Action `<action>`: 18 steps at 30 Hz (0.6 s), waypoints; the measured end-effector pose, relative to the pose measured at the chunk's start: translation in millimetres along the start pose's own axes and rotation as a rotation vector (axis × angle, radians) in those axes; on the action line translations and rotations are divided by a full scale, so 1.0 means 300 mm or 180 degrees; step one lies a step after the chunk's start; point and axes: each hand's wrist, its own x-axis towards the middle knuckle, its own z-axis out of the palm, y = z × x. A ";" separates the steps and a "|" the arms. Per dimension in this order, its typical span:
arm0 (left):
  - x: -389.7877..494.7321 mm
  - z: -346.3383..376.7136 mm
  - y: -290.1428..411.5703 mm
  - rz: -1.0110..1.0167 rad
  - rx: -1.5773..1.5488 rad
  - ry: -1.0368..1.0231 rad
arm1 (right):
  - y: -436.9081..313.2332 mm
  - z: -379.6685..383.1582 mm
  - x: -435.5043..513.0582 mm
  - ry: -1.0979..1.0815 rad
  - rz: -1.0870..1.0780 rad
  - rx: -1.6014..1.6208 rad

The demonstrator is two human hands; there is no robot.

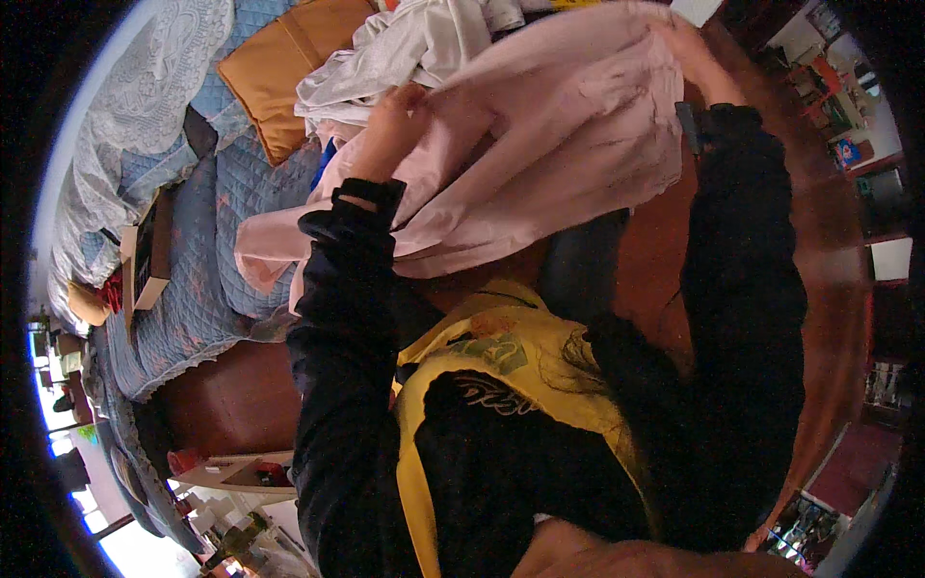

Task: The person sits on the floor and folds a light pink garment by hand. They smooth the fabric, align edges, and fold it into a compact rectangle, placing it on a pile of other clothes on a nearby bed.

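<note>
A pink cloth garment (535,152) is stretched between my two hands at the top of the view. My left hand (397,123) grips it near the middle, with folds running from the fingers. My right hand (676,43) is at its upper right edge; the fingertips are blurred and partly lost against the cloth. A sleeve-like end (267,242) hangs to the left over the quilt. White crumpled clothing (412,50) lies just behind my left hand. I wear black sleeves and a yellow apron (506,354).
A sofa with a blue quilted cover (260,188) stands at the left, bearing an orange cushion (282,65), white lace cloth (159,65) and an open cardboard box (148,253). Shelves with assorted goods (831,94) are at the right. Reddish-brown floor (654,267) shows below the garment.
</note>
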 end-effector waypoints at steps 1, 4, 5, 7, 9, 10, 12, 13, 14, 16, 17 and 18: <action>-0.026 0.010 -0.009 -0.0130 -0.0273 -0.0100 | 0.075 0.031 0.040 0.0003 0.0209 0.0107; -0.070 0.026 -0.027 -0.0206 -0.0108 -0.0602 | 0.294 0.047 0.079 0.0165 0.0244 0.0228; -0.082 0.031 -0.031 -0.0137 -0.0115 -0.0696 | 0.331 0.044 0.100 0.0287 0.0494 0.0319; -0.087 0.034 -0.041 -0.0269 0.0060 -0.0828 | 0.370 0.026 0.113 -0.0013 0.0500 0.0870; -0.080 0.039 -0.056 -0.0271 0.0146 -0.0971 | 0.366 0.004 0.108 -0.0339 0.0581 0.1355; -0.082 0.043 -0.064 -0.0719 -0.0029 -0.1071 | 0.357 -0.003 0.101 -0.0393 0.0765 0.1657; -0.071 0.058 -0.083 -0.0648 0.0085 -0.0977 | 0.348 -0.007 0.076 -0.0505 0.0973 0.2214; -0.070 0.069 -0.093 -0.0676 0.0139 -0.0987 | 0.349 -0.006 0.063 -0.0457 0.0415 0.1610; -0.066 0.076 -0.103 -0.0767 -0.0075 -0.0887 | 0.354 -0.008 0.050 -0.0492 -0.0399 0.0968; -0.046 0.102 -0.118 -0.0425 0.0117 -0.0667 | 0.365 -0.012 0.042 -0.0544 -0.0954 0.0557; -0.036 0.117 -0.121 -0.0327 0.0239 -0.0621 | 0.369 -0.017 0.041 -0.0577 -0.0666 0.0794; -0.022 0.132 -0.122 -0.0215 0.0422 -0.0560 | 0.369 -0.029 0.039 -0.0628 -0.0360 0.1048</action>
